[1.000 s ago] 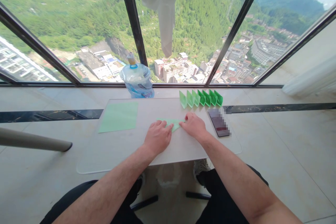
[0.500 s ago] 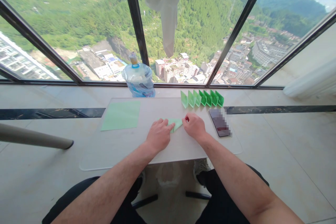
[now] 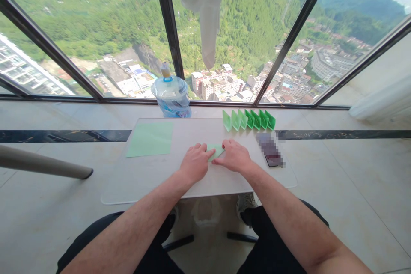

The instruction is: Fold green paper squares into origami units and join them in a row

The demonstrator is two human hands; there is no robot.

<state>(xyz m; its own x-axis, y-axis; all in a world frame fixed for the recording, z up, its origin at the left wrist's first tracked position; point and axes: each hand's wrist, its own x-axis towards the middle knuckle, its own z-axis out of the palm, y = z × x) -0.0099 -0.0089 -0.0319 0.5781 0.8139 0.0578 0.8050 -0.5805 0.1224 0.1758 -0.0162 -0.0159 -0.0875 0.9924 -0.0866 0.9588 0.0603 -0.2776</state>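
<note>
A small piece of folded light green paper (image 3: 215, 150) lies on the table between my two hands. My left hand (image 3: 196, 162) holds it down from the left, its thumb stretched across the paper and its other fingers bent at the left edge. At the right end, my right hand (image 3: 235, 156) grips the paper between thumb and fingers; the fingertips partly hide that corner. Left of my hands is a flat square sheet of light green paper (image 3: 150, 138). Behind my right hand stands a row of several folded green paper pieces (image 3: 248, 120), pale at the left and darker at the right.
The low white table (image 3: 144, 184) has rounded corners. A phone (image 3: 269, 147), partly blurred out, lies right of my right hand. Beyond the table's back edge stands a large water bottle (image 3: 172, 96) by the window. A grey pole (image 3: 45, 162) reaches in from the left.
My right hand has opened from a tight pinch to a wider grip, its thumb now lower along the paper. The paper's right point is now folded in or covered. The view has shifted slightly.
</note>
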